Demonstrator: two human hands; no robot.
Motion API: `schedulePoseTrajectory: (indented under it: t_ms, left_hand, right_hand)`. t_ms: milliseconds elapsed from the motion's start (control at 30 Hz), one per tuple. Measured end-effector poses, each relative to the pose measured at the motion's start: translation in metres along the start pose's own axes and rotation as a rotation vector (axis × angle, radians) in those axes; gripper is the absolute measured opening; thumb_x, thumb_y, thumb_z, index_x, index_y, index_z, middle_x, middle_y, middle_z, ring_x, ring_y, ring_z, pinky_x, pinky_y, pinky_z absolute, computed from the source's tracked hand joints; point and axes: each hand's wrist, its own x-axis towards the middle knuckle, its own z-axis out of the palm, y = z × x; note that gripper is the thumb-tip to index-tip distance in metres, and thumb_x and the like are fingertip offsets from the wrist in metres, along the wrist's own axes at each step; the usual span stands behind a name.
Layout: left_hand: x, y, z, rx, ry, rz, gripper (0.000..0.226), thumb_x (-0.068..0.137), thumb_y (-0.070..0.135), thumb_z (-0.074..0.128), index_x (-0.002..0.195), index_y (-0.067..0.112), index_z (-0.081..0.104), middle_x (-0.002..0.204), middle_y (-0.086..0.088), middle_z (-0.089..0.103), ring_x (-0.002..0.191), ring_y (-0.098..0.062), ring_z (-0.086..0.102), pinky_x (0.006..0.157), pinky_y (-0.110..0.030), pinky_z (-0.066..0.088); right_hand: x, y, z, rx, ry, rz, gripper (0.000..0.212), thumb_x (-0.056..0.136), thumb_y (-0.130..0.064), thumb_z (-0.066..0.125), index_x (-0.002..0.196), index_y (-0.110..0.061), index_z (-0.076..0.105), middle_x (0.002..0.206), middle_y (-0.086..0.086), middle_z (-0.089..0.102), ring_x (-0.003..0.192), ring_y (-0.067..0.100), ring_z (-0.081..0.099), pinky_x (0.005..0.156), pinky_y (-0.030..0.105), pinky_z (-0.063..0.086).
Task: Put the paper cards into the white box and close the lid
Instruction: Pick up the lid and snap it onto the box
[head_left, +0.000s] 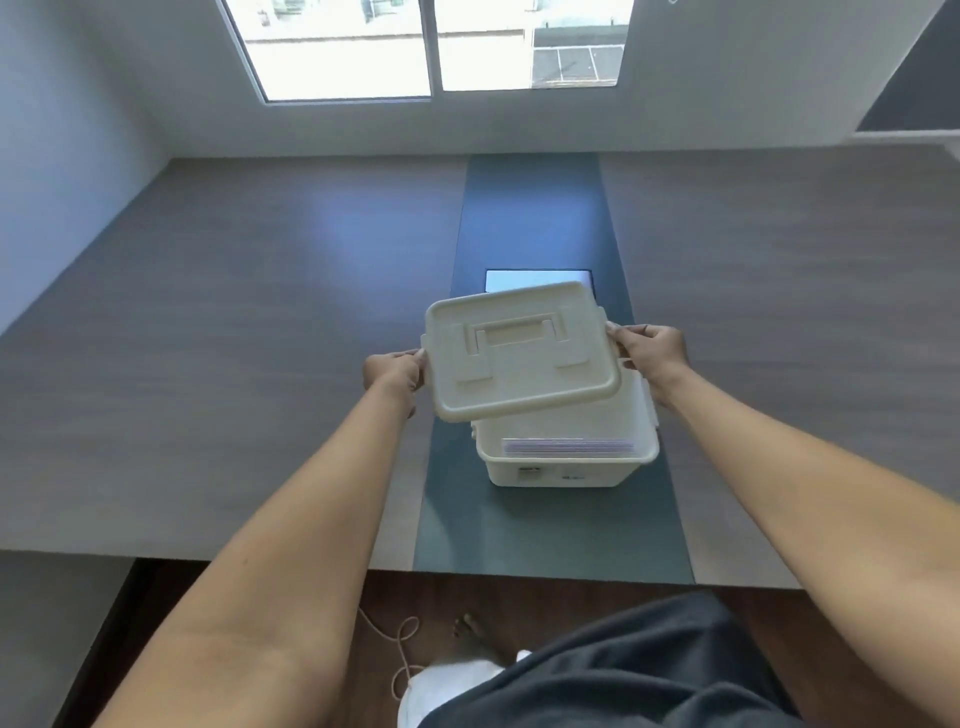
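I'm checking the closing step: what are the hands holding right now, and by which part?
Both hold the white lid above the open box: left hand on its left edge, right hand on its right edge.

Left hand (396, 370) and right hand (650, 351) grip the cream plastic lid (519, 349) (tilted) above the open white plastic box (566, 457).

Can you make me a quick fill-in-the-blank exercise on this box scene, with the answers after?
1. The lid is held by ___ hands.
2. The white box stands on a dark ___ strip of the table.
3. The paper cards lie ___ the box.
4. The lid is tilted and the box is not yet ___.

Answers: both; blue; inside; closed
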Motion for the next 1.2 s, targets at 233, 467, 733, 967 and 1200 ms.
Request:
schedulePoseTrajectory:
  t_ms: [233,467,733,967,1200]
  left_hand:
    - [-0.010,-0.032,0.027,0.072,-0.064,-0.002,0.015,0.081,0.003,0.077,0.070,0.008,0.067,0.075,-0.010,0.070,0.082,-0.031,0.072,0.087,-0.041,0.059]
    - [-0.003,-0.055,0.032,0.156,-0.057,0.025,0.011,0.077,0.012,0.081,0.073,0.011,0.070,0.078,-0.009,0.072,0.087,-0.030,0.072,0.090,-0.040,0.058]
    - [-0.003,-0.072,0.031,0.216,-0.105,0.035,0.019,0.084,0.015,0.077,0.097,0.003,0.072,0.074,-0.008,0.063,0.064,-0.019,0.048,0.075,-0.032,0.051]
    - [0.001,-0.083,0.026,0.222,-0.153,0.055,0.020,0.087,0.016,0.074,0.101,0.003,0.071,0.077,-0.008,0.064,0.064,-0.018,0.049,0.064,-0.027,0.048]
    - [-0.001,-0.087,0.028,0.226,-0.177,0.063,0.012,0.092,0.021,0.069,0.085,0.014,0.062,0.095,-0.012,0.069,0.083,-0.025,0.064,0.082,-0.042,0.057]
  right_hand:
    - [-0.011,0.033,-0.041,0.025,0.077,0.056,0.020,0.081,-0.028,0.080,0.074,-0.014,0.067,0.073,0.000,0.068,0.064,0.011,0.058,0.063,0.022,0.049]
    - [-0.017,0.062,-0.051,0.049,0.072,0.109,0.021,0.081,-0.025,0.079,0.079,-0.008,0.069,0.072,0.001,0.068,0.061,0.011,0.058,0.059,0.020,0.048]
    - [-0.019,0.071,-0.060,0.053,0.055,0.115,0.020,0.083,-0.025,0.077,0.075,-0.010,0.066,0.074,0.002,0.069,0.062,0.009,0.060,0.059,0.018,0.048]
    - [-0.018,0.078,-0.063,0.057,0.008,0.122,0.022,0.085,-0.027,0.076,0.077,-0.009,0.066,0.074,0.001,0.068,0.063,0.010,0.060,0.060,0.020,0.049]
    - [-0.017,0.089,-0.060,0.018,-0.018,0.111,0.023,0.089,-0.029,0.070,0.085,-0.008,0.063,0.083,0.006,0.067,0.070,0.016,0.059,0.065,0.027,0.049]
